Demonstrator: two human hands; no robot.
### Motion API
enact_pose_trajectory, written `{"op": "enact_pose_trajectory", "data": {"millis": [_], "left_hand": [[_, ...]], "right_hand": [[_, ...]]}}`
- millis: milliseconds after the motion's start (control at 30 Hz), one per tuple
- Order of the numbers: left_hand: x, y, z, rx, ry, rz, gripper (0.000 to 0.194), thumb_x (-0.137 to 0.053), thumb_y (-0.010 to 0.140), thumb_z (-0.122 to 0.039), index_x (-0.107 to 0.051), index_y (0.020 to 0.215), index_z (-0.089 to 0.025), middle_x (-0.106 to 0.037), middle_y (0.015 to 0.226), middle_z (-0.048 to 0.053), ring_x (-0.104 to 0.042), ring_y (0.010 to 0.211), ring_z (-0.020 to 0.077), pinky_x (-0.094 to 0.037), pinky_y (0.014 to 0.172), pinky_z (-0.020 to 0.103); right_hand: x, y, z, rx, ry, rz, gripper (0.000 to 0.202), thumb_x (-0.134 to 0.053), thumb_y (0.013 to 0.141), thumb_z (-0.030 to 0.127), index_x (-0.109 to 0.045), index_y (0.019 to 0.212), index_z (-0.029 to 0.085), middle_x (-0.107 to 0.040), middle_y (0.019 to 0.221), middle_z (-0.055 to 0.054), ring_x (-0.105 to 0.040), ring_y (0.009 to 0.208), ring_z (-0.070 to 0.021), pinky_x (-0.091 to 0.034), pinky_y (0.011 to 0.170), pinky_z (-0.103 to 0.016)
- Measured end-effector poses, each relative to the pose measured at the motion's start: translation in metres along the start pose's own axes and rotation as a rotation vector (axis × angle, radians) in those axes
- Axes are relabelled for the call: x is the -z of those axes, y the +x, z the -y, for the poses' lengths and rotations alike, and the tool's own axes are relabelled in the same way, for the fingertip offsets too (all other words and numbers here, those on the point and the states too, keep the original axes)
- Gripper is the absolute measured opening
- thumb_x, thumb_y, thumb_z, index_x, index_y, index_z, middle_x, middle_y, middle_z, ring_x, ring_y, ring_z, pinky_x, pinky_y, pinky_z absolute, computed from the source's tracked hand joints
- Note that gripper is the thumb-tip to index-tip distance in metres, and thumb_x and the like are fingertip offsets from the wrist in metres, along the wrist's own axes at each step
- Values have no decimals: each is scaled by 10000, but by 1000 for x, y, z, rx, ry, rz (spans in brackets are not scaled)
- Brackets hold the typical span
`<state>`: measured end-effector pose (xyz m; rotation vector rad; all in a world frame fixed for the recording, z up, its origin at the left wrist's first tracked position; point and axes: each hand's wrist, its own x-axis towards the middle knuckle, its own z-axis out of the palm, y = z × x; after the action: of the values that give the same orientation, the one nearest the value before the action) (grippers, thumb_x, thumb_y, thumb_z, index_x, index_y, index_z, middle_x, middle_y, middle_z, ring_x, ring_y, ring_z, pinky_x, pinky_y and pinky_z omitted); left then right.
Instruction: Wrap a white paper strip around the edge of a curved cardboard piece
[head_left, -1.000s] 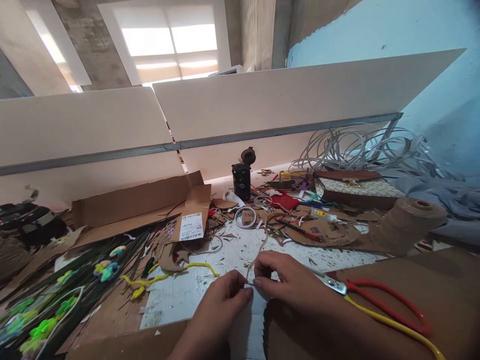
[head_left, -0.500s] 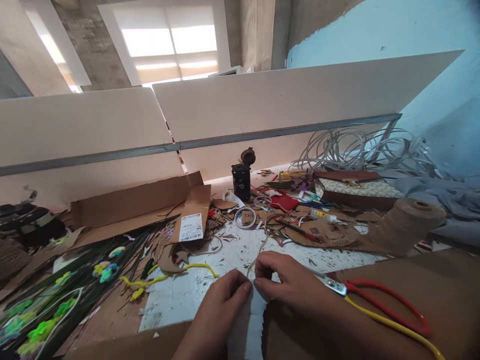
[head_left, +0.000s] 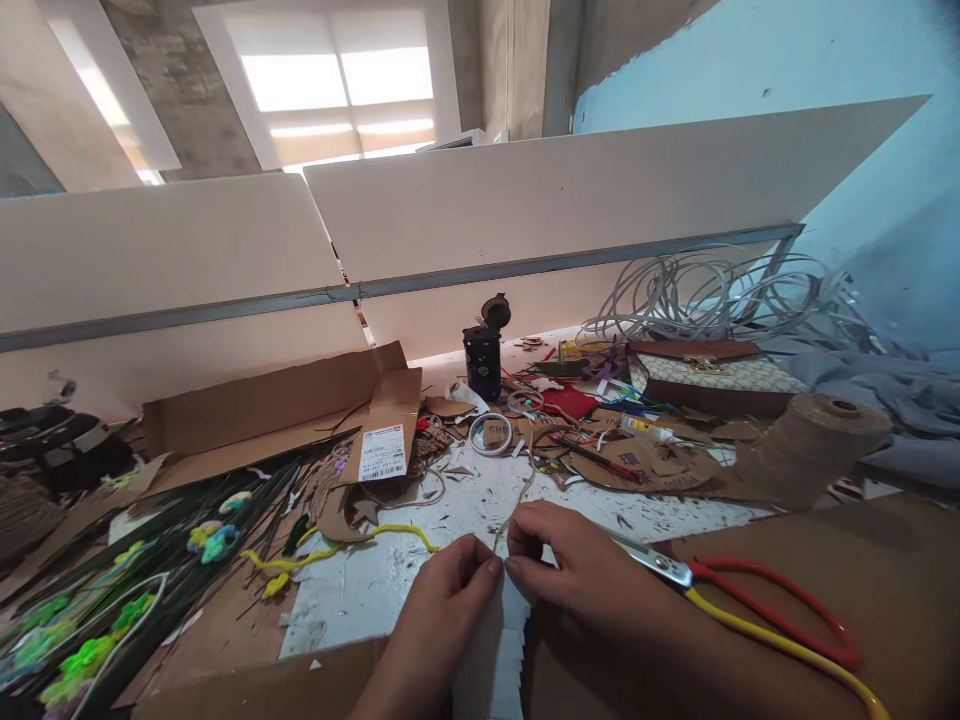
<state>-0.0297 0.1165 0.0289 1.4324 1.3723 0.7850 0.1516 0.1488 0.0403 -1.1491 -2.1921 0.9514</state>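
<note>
My left hand [head_left: 455, 600] and my right hand [head_left: 566, 560] meet at the near middle of the table, thumbs and forefingers pinched together. A thin tan twine [head_left: 529, 480] runs from the clutter down to the small gap between the fingertips. Both pinches close at its end, which the fingers mostly hide. Scissors [head_left: 675, 570] with one red and one yellow handle lie beside and partly behind my right forearm. A yellow fuzzy stem [head_left: 397, 530] lies left of my left hand.
Brown cardboard [head_left: 825, 560] covers the near right. A twine cone [head_left: 817, 450], a patterned handbag [head_left: 712, 375] and coiled clear tubing [head_left: 675, 300] stand beyond. A tape roll [head_left: 490, 436] and a black container [head_left: 482, 362] sit mid-table. Fuzzy flowers [head_left: 214, 540] lie left.
Hardly anything differs. Both hands stay pinched in the same place, and the view has shifted very slightly.
</note>
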Motion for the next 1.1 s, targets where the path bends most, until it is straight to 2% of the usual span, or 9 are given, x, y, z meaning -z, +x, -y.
{"op": "enact_pose_trajectory", "data": {"millis": [267, 567, 900, 1100], "left_hand": [[-1, 4, 2, 10, -7, -10, 215, -517, 725, -408, -549, 701, -196, -508, 677, -5, -466, 698, 191, -355, 643, 294], [-1, 1, 2, -42, 40, -73, 197, -496, 748, -382, -547, 696, -199, -522, 674, 3, -478, 704, 202, -349, 647, 305], [0, 1, 7, -77, 45, -136, 185, -509, 771, -365, -549, 682, -208, -514, 641, -10, -471, 662, 187, -340, 611, 285], [2, 0, 5, -86, 35, -155, 187, -520, 780, -366, -542, 680, -209, -509, 642, -12, -471, 662, 185, -343, 609, 279]], "right_hand": [[-4, -1, -2, 17, -51, 1, 60, -583, 803, 176, -559, 749, 191, -600, 795, 13, -535, 764, -149, -363, 670, -254], [-5, -7, 0, 69, -92, -56, 79, -601, 875, 216, -598, 799, 194, -629, 832, 5, -550, 825, -164, -380, 752, -284], [-12, -8, -5, -47, 92, -131, 29, -629, 836, 180, -645, 839, 204, -660, 884, -2, -590, 876, -181, -422, 770, -287], [-8, -4, -6, -63, 266, -111, 115, -629, 837, 219, -713, 913, 202, -709, 905, -27, -633, 880, -201, -469, 799, -305]]}}
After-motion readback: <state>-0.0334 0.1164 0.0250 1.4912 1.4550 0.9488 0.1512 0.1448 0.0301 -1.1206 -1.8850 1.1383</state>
